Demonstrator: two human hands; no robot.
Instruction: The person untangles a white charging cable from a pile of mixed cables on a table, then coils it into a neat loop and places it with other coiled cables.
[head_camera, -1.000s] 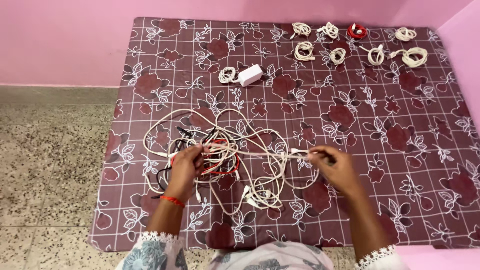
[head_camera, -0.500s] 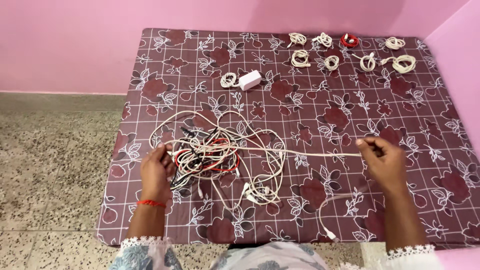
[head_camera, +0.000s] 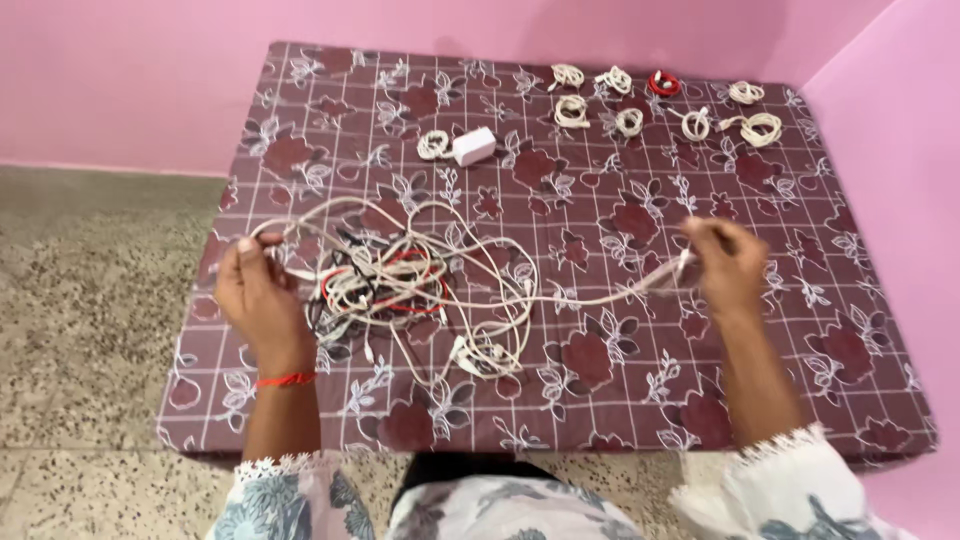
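Note:
A tangle of white, red and black cables (head_camera: 405, 285) lies on the maroon floral mattress (head_camera: 600, 370) in front of me. My right hand (head_camera: 725, 265) pinches one white cable (head_camera: 590, 298) and holds it stretched out to the right of the tangle. My left hand (head_camera: 255, 295) is raised at the tangle's left edge, fingers closed on a loop of white cable there. A red thread band circles my left wrist.
Several small coiled cables (head_camera: 630, 122), one of them red (head_camera: 663, 83), lie in rows at the far right of the mattress. A white charger block (head_camera: 474, 146) and a coil (head_camera: 433, 144) sit mid-back. Pink walls bound the back and right; speckled floor (head_camera: 90, 330) lies left.
My right hand has pulled the white cable further right, drawing it out of the tangle. My left hand has shifted left from the tangle's middle to its edge and lifted.

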